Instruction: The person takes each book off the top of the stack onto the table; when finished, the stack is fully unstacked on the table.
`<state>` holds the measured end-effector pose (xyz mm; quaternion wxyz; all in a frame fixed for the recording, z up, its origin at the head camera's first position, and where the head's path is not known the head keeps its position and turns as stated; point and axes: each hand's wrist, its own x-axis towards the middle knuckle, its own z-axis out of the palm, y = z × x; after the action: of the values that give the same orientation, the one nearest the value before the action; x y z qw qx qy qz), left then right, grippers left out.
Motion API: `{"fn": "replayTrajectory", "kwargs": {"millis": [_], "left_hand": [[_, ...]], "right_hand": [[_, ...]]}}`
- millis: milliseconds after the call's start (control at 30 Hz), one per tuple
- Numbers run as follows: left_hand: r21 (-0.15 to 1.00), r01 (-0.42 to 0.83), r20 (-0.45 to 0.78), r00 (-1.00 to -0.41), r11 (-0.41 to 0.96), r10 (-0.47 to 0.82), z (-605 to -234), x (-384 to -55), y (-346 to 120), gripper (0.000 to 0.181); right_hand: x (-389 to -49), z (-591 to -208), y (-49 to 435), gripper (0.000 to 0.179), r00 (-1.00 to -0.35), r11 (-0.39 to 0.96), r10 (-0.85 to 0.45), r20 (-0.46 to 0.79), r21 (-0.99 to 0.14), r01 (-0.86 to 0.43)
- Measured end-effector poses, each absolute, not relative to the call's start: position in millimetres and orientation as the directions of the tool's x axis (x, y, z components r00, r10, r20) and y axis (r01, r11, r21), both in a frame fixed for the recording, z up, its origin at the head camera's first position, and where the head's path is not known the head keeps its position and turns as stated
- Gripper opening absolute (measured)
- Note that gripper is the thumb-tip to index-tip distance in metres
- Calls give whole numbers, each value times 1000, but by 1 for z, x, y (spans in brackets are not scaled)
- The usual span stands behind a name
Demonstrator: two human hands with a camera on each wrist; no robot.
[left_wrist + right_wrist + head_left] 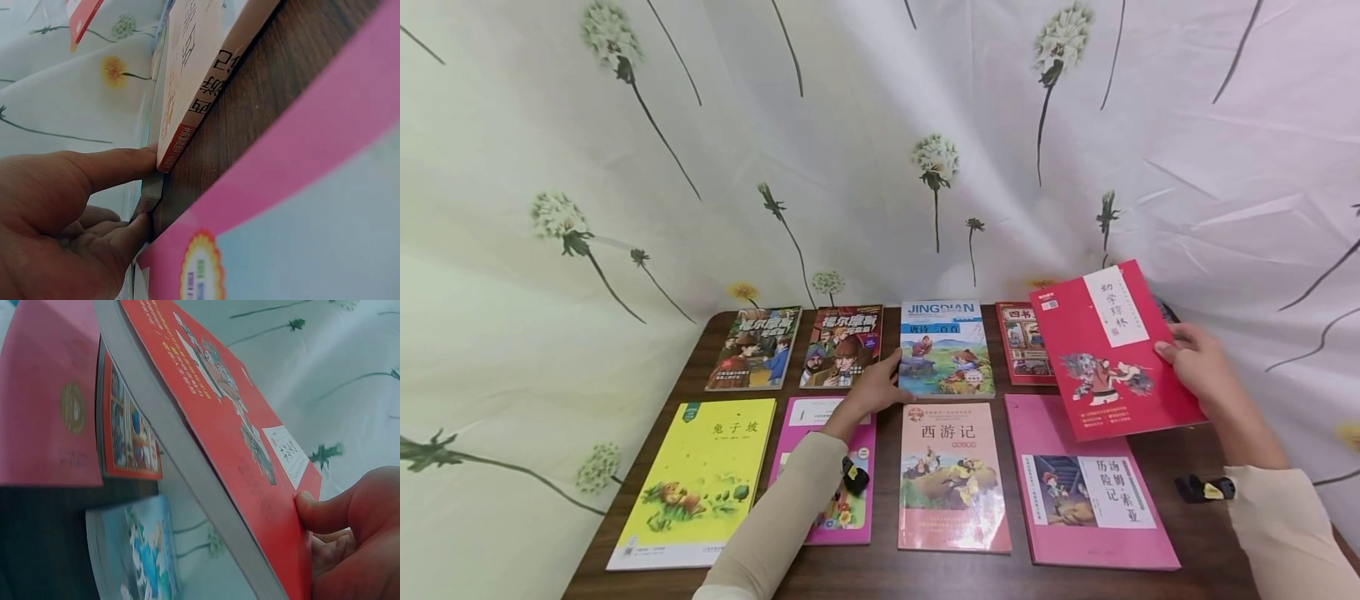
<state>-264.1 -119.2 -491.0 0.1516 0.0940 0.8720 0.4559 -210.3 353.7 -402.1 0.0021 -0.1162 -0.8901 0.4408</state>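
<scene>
My right hand [1204, 367] grips a red book [1101, 358] by its right edge, thumb on the cover, and holds it tilted above the table. In the right wrist view its page edges show. My left hand [874, 387] touches the left side of a blue-topped picture book [947, 350] in the back row. In the left wrist view, the thumb lies at the corner of a salmon book [194, 94] and a fingertip meets the edge of the blue-topped one. Beneath the red book lie a pink book [1093, 550] and a comic-style red book [1011, 333], both partly covered.
Two detective-cover books [756, 354] lie at the back left. A yellow book [707, 467] and a magenta-edged book [857, 533] lie in front of them, the latter partly behind my left arm. Another book [140, 550] shows at the right. A dandelion-print cloth [865, 150] hangs behind the brown table [955, 575].
</scene>
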Motion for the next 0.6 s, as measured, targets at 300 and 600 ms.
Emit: {"fn": "replayTrajectory", "kwargs": {"millis": [300, 600], "left_hand": [[818, 29, -175, -939, 575, 297, -491, -264, -119, 100], [827, 14, -185, -938, 562, 294, -493, -264, -119, 101]], "right_hand": [[-191, -399, 379, 75, -956, 600, 270, -118, -756, 263], [-174, -400, 400, 77, -945, 612, 295, -138, -732, 298]]}}
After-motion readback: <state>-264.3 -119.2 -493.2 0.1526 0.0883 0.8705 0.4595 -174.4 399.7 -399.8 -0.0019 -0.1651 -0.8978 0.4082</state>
